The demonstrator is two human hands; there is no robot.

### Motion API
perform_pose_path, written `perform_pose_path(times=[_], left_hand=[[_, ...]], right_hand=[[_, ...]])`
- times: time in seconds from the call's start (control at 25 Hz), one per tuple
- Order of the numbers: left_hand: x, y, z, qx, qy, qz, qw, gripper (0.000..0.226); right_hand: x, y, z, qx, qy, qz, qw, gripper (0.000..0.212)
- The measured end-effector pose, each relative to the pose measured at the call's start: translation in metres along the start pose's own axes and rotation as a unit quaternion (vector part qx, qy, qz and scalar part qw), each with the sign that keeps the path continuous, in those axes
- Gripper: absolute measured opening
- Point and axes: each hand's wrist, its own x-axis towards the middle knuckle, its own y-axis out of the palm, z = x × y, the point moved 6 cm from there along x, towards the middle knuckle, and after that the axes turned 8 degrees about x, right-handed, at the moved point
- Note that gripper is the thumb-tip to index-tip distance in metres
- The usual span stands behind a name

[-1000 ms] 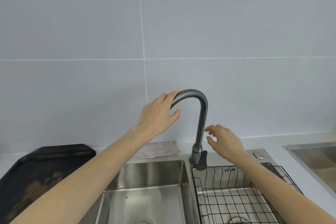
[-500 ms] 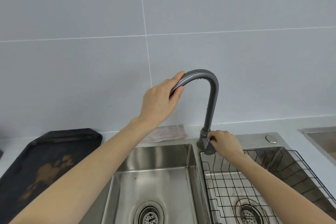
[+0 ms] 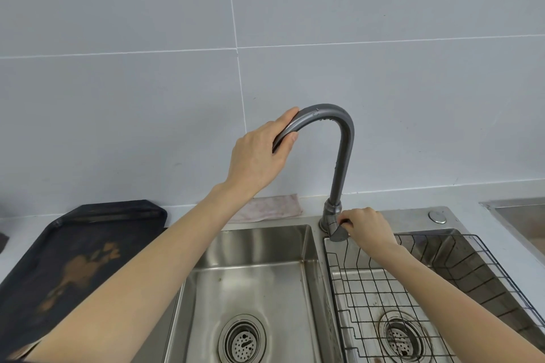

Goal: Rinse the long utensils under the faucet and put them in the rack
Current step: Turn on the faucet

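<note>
A dark grey gooseneck faucet [image 3: 342, 141] rises between two steel sink basins. My left hand [image 3: 259, 153] is wrapped around the spout's downward end, which points over the left basin [image 3: 250, 274]. My right hand [image 3: 365, 227] grips the faucet's lever handle [image 3: 337, 233] at its base. A black wire rack [image 3: 442, 280] sits in the right basin. No water is running. No long utensils are in view.
A dark tray [image 3: 73, 256] with brown stains lies on the counter at left. A folded cloth [image 3: 274, 208] rests behind the left basin. A round button [image 3: 437, 216] sits on the sink deck; another steel basin edge [image 3: 519, 215] shows far right.
My right hand came down from beside the faucet neck and closed on the lever handle. My left hand tightened its hold on the spout. The view tilted down, showing both drains.
</note>
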Motion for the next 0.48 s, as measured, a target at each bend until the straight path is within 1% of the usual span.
perform_pose_path(times=[0.48], left_hand=[[-0.0018, -0.0004, -0.0010, 0.009, 0.009, -0.005, 1.000, 0.042]], right_hand=[[-0.0049, -0.0003, 0.0028, -0.043, -0.018, 0.002, 0.999, 0.028]])
